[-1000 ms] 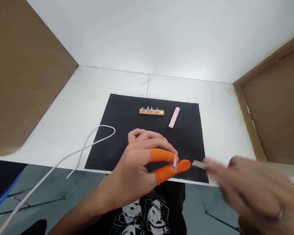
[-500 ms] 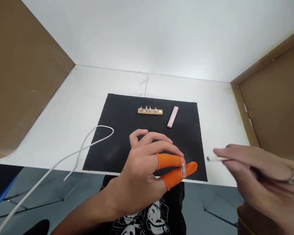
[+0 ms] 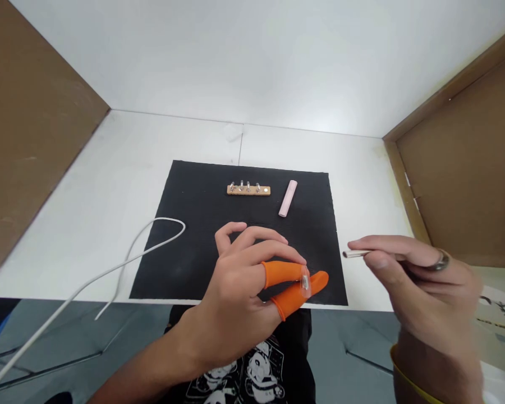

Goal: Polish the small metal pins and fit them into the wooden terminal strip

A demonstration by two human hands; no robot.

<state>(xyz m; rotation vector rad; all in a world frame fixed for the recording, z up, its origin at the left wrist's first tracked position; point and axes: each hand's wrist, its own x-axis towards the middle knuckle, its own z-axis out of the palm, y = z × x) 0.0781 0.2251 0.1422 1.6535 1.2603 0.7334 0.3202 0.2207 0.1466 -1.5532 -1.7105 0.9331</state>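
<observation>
My left hand wears orange finger cots on thumb and forefinger. Between those two fingers it pinches a small clear oval piece with a little metallic part at its middle, over the near right part of the black mat. Off the mat's right edge, my right hand closes on a thin, pale pen-like stick, its tip pointing left; the rest of the stick is hidden in the fingers. Farther back on the mat lie a small wooden strip with several clear upright pieces and a pink bar.
A white cable loops over the left of the white table onto the mat. Brown panels stand left and right. A faint clear piece lies at the back by the white wall.
The right hand has come left and slightly up, with the stick now sharper in view. The whole view has shifted a little; the left hand keeps its pinch.
</observation>
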